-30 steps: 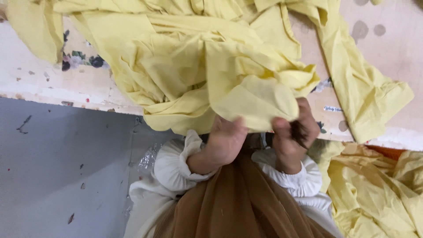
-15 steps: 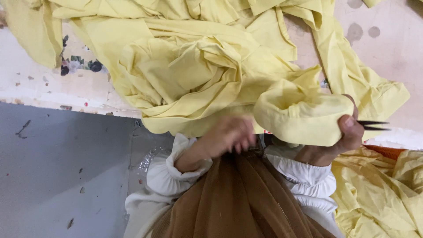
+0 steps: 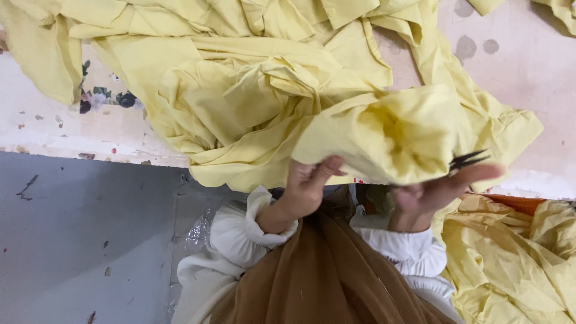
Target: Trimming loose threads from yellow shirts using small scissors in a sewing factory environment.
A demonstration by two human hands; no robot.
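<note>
The person's left hand (image 3: 309, 186) sits just below the middle of the view, fingers curled up under the near edge of a pale yellow garment (image 3: 264, 102), with the thumb lying along the fold, so it is pinching the cloth between thumb and fingers. The right hand (image 3: 441, 189) is out at about four o'clock from centre, palm turned up and fingers stretched long towards three o'clock, and a bunched sleeve-like fold of the same cloth (image 3: 396, 135) is draped over it. Poking out between that fold and the fingertips are the dark tips of small snips (image 3: 468, 161) (only the points show, so I cannot tell how the hand grips them, nor whether the fingers close on the handle).

The yellow garment is heaped across the worktable (image 3: 528, 66), filling the view from ten o'clock round to two o'clock, and its near hem hangs over the table's chipped edge. The tabletop is pale pinkish with grey blotches at one o'clock and a faded flower print (image 3: 105, 99) at nine o'clock. At five o'clock lies another pile of yellow fabric (image 3: 510, 264), below the table edge. White gathered cuffs (image 3: 243, 231) and a brown scarf (image 3: 324, 276) fill six o'clock, over grey floor (image 3: 78, 240) at seven.
</note>
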